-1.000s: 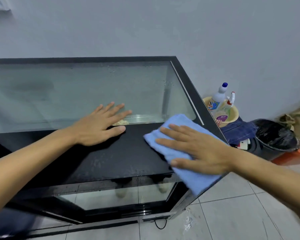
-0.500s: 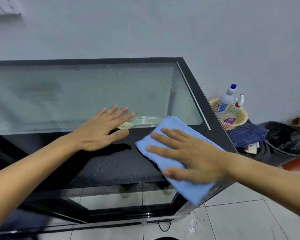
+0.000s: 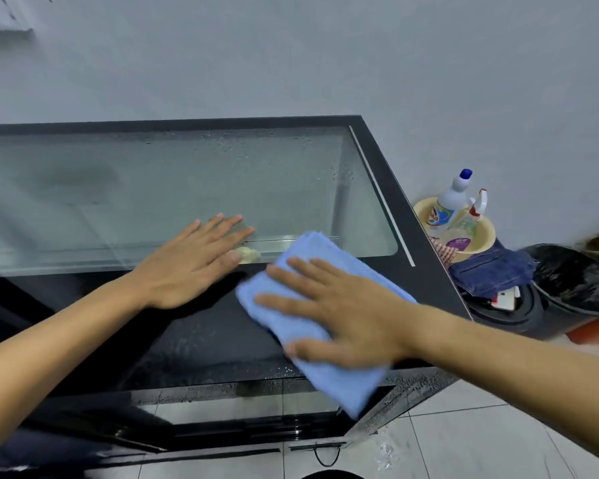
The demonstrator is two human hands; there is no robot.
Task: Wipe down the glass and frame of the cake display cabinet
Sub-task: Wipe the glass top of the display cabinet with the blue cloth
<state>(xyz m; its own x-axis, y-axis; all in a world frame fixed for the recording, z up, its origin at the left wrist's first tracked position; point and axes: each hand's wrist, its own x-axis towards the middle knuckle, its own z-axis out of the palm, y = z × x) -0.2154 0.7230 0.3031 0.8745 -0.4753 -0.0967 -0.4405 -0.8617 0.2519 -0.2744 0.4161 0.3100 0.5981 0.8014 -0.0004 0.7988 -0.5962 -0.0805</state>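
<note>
The cake display cabinet has a wet glass top (image 3: 173,188) set in a black frame (image 3: 194,344). A folded blue cloth (image 3: 325,371) lies on the black front band of the frame, its near end hanging over the front edge. My right hand (image 3: 339,312) presses flat on the cloth with fingers spread and straight. My left hand (image 3: 191,261) rests flat on the frame's inner edge, fingertips reaching onto the glass. A small pale lump (image 3: 248,254) sits by my left thumb.
A grey wall stands right behind the cabinet. To the right on the floor are a yellow basin (image 3: 484,236) holding a white bottle (image 3: 446,198) and a spray bottle (image 3: 472,212), a dark blue cloth (image 3: 491,271) and black bins (image 3: 574,281). Wet tiles lie below.
My right hand has slid the blue cloth leftward along the black frame, closer to my left hand. My left hand has stayed flat in place.
</note>
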